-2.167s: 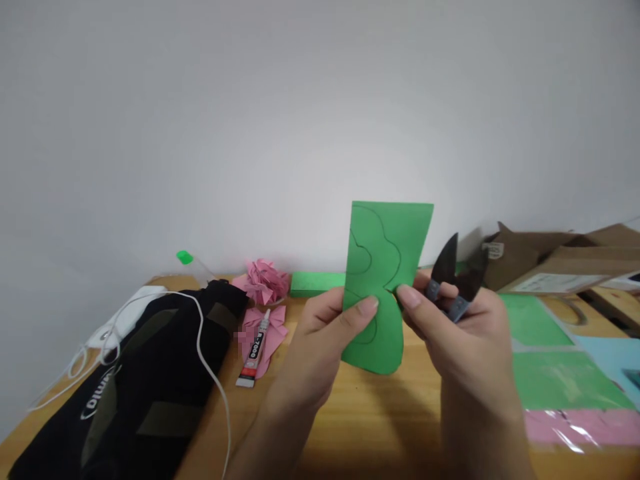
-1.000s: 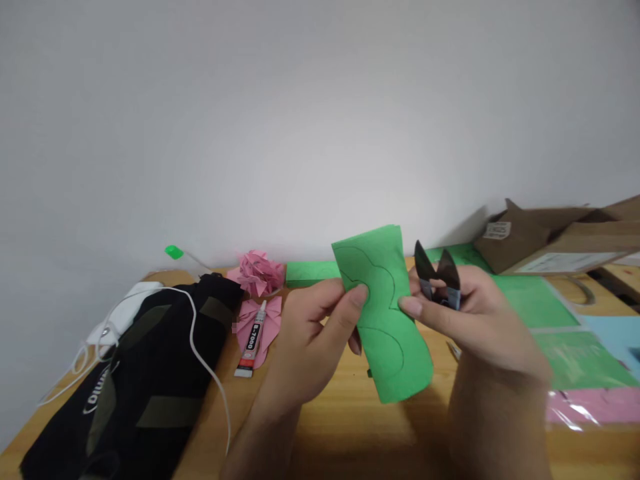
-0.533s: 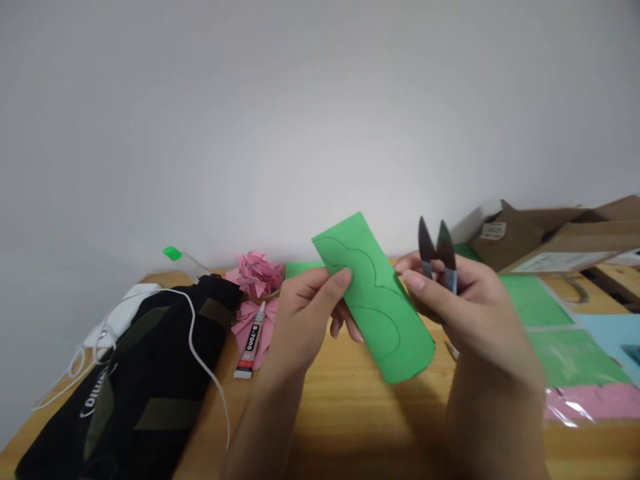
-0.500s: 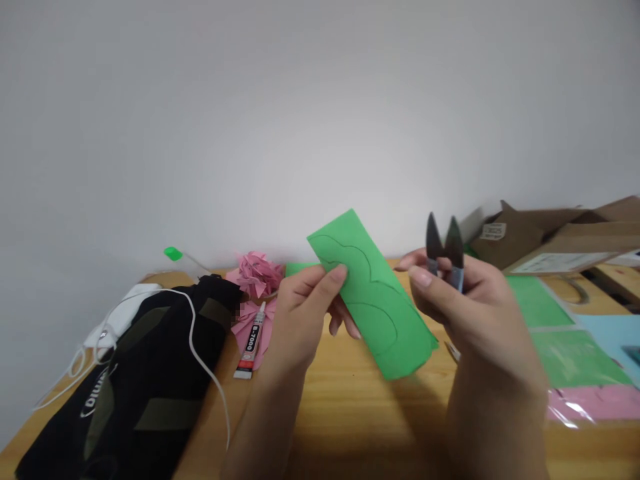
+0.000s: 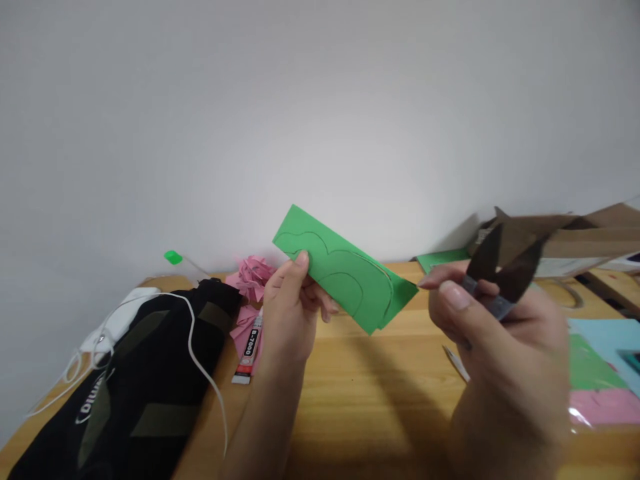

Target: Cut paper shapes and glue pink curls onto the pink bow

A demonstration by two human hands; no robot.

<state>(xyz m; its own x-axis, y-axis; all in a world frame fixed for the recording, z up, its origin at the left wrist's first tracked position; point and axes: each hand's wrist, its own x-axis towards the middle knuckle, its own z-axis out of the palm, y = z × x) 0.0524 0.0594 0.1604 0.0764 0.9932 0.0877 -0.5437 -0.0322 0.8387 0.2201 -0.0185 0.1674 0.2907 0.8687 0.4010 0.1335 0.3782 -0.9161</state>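
My left hand pinches a folded strip of green paper near its left end, thumb in front and fingers behind. Curved, wavy lines are drawn on the paper, and a cut follows one of them near its right end, where a flap of paper stands apart. Just right of that end is my right hand, its fingers closed around a pair of scissors with dark blades. The blades are parted and point up, away from the paper. The scissors' handles are mostly hidden in my palm.
Pink folded-paper flowers and a B-7000 glue tube lie left of my arm. A black bag with a white cable covers the table's left. At right are an open cardboard box and plastic-wrapped coloured paper.
The green paper has swung toward level and moved left with my left hand. My right hand has shifted right, and the scissors now tilt to the right.
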